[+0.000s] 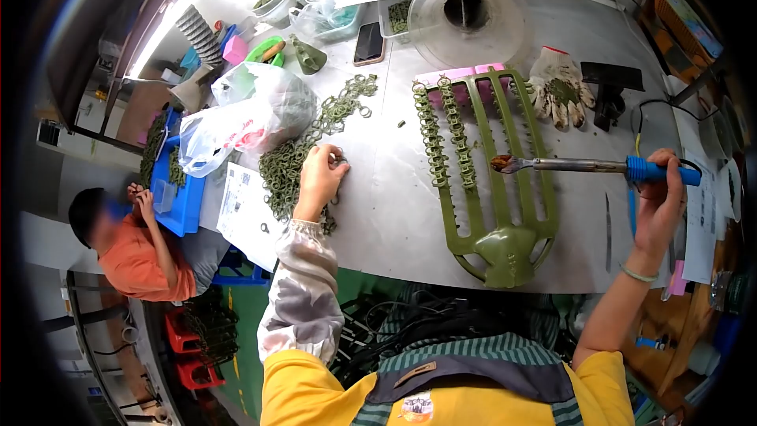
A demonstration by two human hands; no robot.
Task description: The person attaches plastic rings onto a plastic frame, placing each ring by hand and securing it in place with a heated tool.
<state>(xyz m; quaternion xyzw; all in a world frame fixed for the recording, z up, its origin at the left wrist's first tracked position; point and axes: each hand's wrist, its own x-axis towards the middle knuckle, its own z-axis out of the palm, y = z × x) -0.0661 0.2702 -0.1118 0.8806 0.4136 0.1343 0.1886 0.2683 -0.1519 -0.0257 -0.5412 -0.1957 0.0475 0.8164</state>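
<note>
My right hand point(661, 203) is wrapped round the blue handle of a soldering iron point(572, 165). Its dark, browned tip points left, above a green plastic frame point(505, 252) with several long bars. Small green ring-shaped pieces point(434, 138) line the two left bars of that frame. My left hand point(319, 177), in a pale sleeve, is pinched at the right edge of a pile of loose green rings point(282, 173). Between its fingertips is what looks like one small ring, mostly hidden by the fingers.
A clear plastic bag point(272, 110) lies behind the pile. Farther back are a phone point(369, 43) and a round fume hood point(422, 20). A stained glove point(558, 87) and a black stand point(609, 95) sit at the right. A co-worker in orange point(150, 260) handles something by a blue tray point(185, 205).
</note>
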